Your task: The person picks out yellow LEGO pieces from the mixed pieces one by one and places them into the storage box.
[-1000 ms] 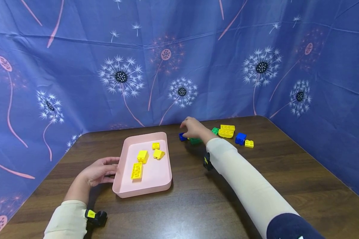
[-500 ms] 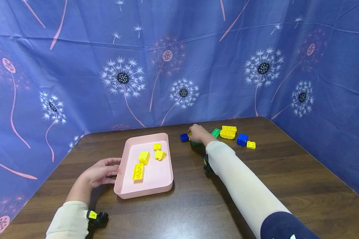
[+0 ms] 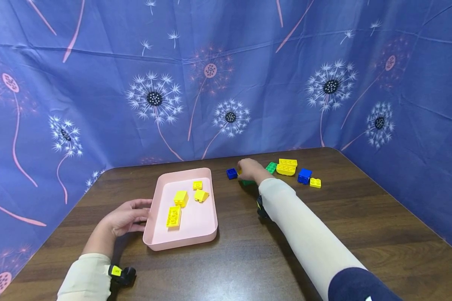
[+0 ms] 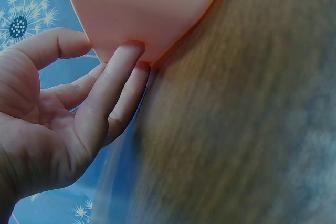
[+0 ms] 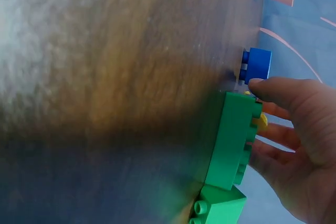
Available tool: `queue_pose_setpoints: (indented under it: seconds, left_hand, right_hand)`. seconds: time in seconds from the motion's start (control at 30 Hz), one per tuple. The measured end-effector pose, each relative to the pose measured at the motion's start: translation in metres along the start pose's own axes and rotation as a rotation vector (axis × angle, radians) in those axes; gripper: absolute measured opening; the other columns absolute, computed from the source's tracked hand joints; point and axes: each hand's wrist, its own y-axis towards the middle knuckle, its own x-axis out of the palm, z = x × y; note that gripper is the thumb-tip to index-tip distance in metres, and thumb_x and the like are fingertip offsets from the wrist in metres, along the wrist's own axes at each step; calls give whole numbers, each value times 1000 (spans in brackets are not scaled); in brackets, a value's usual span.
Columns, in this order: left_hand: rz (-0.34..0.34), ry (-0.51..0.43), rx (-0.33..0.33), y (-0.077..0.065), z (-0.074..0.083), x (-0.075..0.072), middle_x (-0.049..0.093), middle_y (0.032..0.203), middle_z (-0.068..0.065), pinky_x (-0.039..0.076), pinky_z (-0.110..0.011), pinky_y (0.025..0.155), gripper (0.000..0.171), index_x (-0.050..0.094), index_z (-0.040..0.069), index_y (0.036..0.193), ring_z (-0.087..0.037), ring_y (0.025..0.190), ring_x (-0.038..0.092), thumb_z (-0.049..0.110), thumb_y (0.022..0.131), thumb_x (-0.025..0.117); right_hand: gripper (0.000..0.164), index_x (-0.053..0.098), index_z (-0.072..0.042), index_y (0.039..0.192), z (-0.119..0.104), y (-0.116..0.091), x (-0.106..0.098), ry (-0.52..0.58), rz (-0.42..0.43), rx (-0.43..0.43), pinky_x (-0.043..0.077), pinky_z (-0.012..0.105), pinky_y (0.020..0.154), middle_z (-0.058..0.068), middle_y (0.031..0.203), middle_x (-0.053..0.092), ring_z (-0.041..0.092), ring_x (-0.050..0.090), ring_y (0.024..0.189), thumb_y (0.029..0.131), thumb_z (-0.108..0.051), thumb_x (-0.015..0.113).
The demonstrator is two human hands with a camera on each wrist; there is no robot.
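In the head view, my right hand (image 3: 251, 169) is down among the bricks at the back of the table. Its thumb and fingers pinch a small yellow brick (image 5: 263, 121), mostly hidden by the hand and a long green brick (image 5: 231, 140). Just left of this hand lies a blue brick (image 3: 232, 173). My left hand (image 3: 127, 217) touches the left wall of a pink tray (image 3: 184, 241) with fairly straight fingers; the left wrist view shows its fingertips against the tray's outside. Inside the tray lie several yellow bricks (image 3: 181, 197).
Right of my right hand are a green brick (image 3: 271, 167), two long yellow bricks (image 3: 286, 169), a blue brick (image 3: 304, 176) and a small yellow brick (image 3: 315, 182). They stand on a dark wooden table (image 3: 324, 234). A blue dandelion-print cloth (image 3: 271, 104) hangs behind.
My right hand has come down and slightly right, from above the blue brick onto the yellow one, and its fingers have closed. The left hand stays at the tray.
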Motion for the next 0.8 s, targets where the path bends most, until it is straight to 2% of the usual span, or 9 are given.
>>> queue_pose_setpoints:
  seconds: [0.27, 0.63, 0.8]
  left_hand:
    - [10, 3, -4, 0, 0, 1, 60, 120, -14, 57, -45, 82, 69, 21, -7, 148, -22, 98, 65, 7, 91, 58]
    - [6, -7, -5, -2, 3, 2, 61, 114, -12, 57, -46, 82, 70, 21, -8, 148, -22, 96, 65, 7, 91, 59]
    - [6, -11, -9, -2, 3, 2, 62, 114, -11, 57, -46, 82, 70, 22, -7, 148, -21, 96, 66, 7, 90, 59]
  right_hand:
    - [32, 68, -4, 113, -9, -1, 1, -62, 24, -13, 51, 43, 88, 10, 112, 67, 26, 61, 101, 84, -16, 74]
    - [29, 69, -7, 107, -10, 3, 5, -88, 51, 9, 52, 43, 85, 8, 108, 67, 26, 61, 99, 81, -17, 77]
    - [32, 68, -7, 112, -9, 2, 5, -79, 37, 7, 52, 44, 88, 8, 113, 67, 27, 61, 103, 82, -17, 76]
